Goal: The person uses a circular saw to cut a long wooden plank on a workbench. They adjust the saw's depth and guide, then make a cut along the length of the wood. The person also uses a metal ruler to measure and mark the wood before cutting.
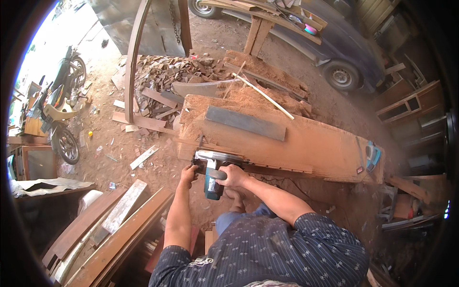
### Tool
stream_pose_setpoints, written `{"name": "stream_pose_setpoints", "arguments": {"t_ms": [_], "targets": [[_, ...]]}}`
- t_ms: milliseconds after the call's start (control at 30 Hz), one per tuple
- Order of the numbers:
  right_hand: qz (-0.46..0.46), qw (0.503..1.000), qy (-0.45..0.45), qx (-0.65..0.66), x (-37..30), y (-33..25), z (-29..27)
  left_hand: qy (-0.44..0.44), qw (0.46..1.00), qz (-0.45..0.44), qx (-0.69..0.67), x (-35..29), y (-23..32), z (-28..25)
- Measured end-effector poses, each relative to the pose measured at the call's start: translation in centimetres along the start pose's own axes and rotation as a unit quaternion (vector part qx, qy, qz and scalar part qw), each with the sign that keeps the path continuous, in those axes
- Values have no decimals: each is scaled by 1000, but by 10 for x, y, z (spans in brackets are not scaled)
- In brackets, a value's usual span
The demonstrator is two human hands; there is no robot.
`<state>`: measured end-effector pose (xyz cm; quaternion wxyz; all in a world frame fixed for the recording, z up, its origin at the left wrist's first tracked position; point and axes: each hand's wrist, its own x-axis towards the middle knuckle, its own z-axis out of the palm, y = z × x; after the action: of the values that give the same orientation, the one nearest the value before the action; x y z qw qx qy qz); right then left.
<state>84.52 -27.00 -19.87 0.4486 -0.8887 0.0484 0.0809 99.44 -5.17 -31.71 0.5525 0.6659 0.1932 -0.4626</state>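
Observation:
A circular saw (212,185) with a teal motor housing and a silver metal base is at the near edge of a wooden workbench (330,148), towards its left end. My right hand (233,176) wraps round the saw's dark handle. At the saw's left end my left hand (188,175) is closed against a dark part of it; the fingertips are partly hidden. A long, narrow strip of wood (282,170) runs along the bench's near edge, to the right of the saw. Behind the saw, a dark grey board (246,123) lies flat on the dusty benchtop.
A teal power tool (372,156) rests at the bench's right end. A pale stick (263,95) lies across the sawdust behind. Wood offcuts (167,79) are heaped beyond a curved post (130,71). Long planks (119,229) are stacked at lower left; a cable (301,190) trails below the bench.

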Motion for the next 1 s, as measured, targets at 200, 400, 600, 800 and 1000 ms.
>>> {"name": "stream_pose_setpoints", "arguments": {"t_ms": [200, 400, 600, 800, 1000], "targets": [[9, 1000, -20, 8, 18, -10, 5, 15, 1000, 8, 3, 1, 12, -14], [16, 1000, -15, 20, 39, -26, 21, 18, 1000, 2, 9, 15, 22, -44], [-29, 999, 25, 25, 28, -13, 16, 41, 999, 34, 6, -8, 30, -32], [-94, 989, 85, 75, -41, -27, -58, 32, 987, 156, -7, -85, 35, 30], [-93, 987, 123, 33, -133, -2, -188, -108, 977, 169, -69, -148, 30, 161]]}}
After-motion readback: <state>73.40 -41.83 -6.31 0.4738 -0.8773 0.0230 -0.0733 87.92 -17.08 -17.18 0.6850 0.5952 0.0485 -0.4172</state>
